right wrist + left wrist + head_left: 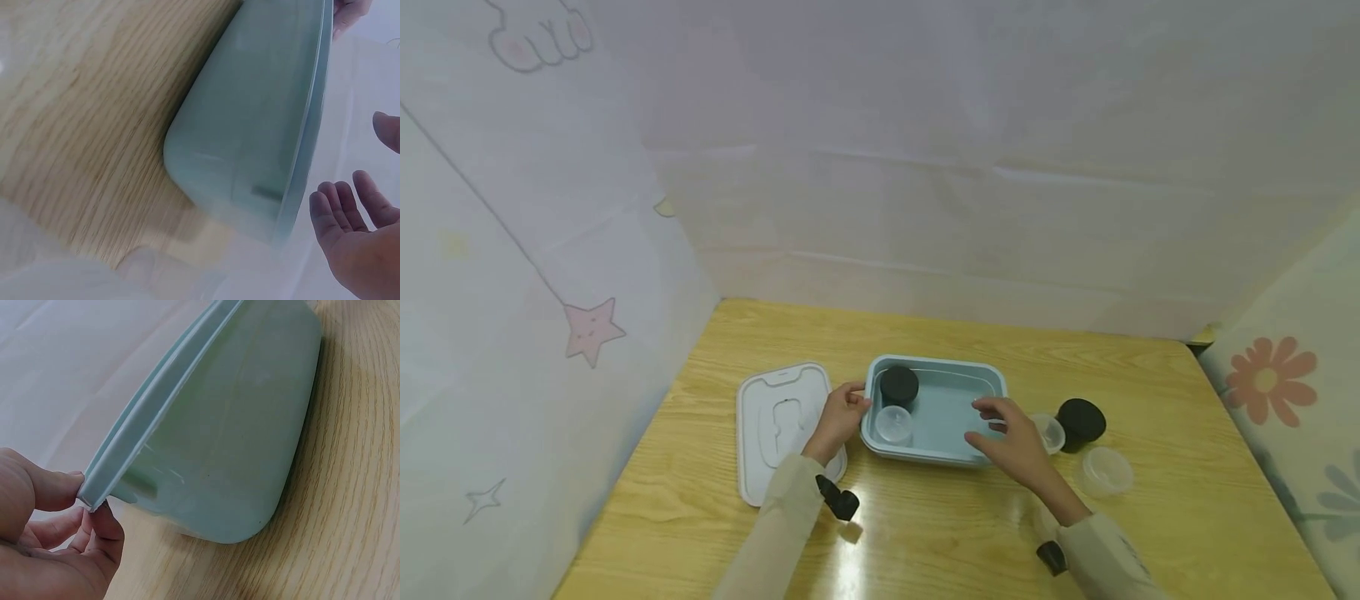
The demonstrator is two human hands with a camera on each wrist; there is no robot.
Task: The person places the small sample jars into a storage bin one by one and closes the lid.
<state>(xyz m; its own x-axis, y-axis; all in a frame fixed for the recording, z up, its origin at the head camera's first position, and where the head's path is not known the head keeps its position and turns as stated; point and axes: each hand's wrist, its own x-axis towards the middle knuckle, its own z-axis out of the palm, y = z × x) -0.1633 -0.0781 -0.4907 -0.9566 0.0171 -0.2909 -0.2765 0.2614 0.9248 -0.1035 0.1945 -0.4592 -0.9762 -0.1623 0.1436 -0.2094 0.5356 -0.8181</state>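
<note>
A light blue plastic storage box [943, 417] stands on the table. In its left end sit a round black container [899, 385] and, just in front of it, a small clear round container [894, 424]. My left hand [838, 421] holds the box's left end; in the left wrist view its thumb and fingers pinch the rim [137, 419]. Over the box's right end is my right hand [1015, 442], thumb and fingers spread apart. The right wrist view shows that hand [362, 244] beside the box rim, with nothing between its fingers.
A white lid [758, 433] lies left of the box, partly behind the left arm. To the right are a clear container [1049, 433], a black container [1081, 421] and another clear container [1107, 472]. Cloth walls border the wooden table [940, 533].
</note>
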